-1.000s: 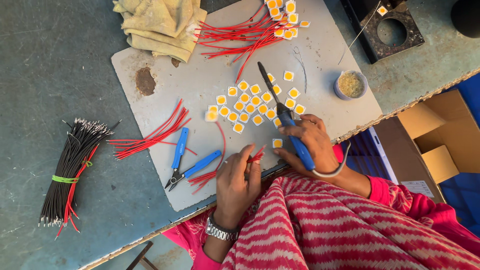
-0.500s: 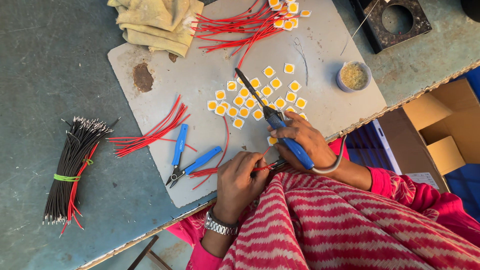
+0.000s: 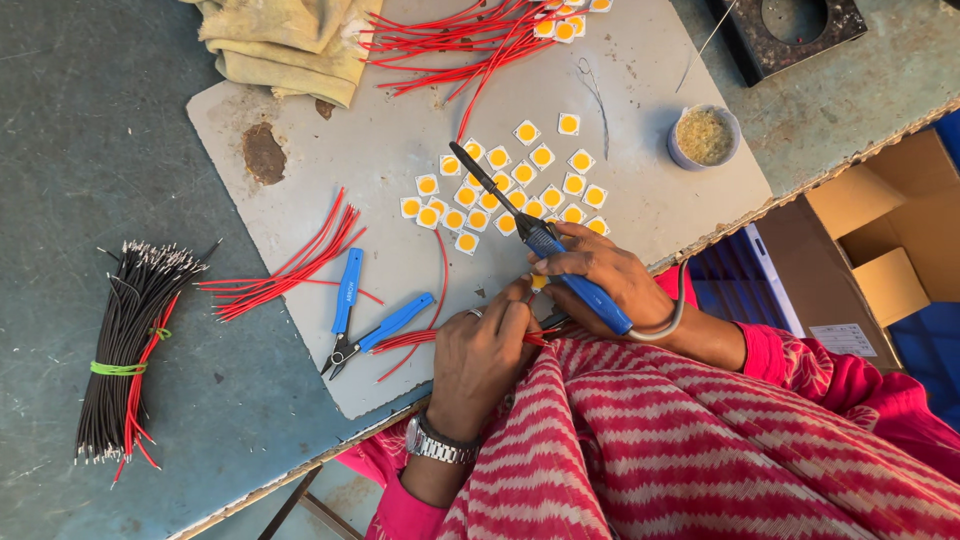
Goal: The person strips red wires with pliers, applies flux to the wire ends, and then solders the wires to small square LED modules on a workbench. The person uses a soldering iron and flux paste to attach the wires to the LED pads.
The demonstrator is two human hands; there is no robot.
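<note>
My right hand (image 3: 600, 275) grips a blue-handled soldering iron (image 3: 530, 232), its dark tip pointing up-left over a cluster of several small white squares with yellow centres (image 3: 505, 190). My left hand (image 3: 480, 355), with a ring and a wristwatch, pinches red wires (image 3: 405, 340) and a small yellow square piece (image 3: 540, 283) near the board's front edge, right beside the right hand. Both hands rest over a pale grey work board (image 3: 380, 140).
Blue-handled cutters (image 3: 360, 320) lie left of my left hand. Loose red wires (image 3: 290, 265) and a tied bundle of black wires (image 3: 125, 350) lie further left. A small pot (image 3: 704, 137), folded cloth (image 3: 280, 40), more red wires (image 3: 470, 35), and a cardboard box (image 3: 880, 250) surround the board.
The soldering iron has swung a little left and lower over the squares. My left hand has shifted up toward the right hand, and the view has moved closer.
</note>
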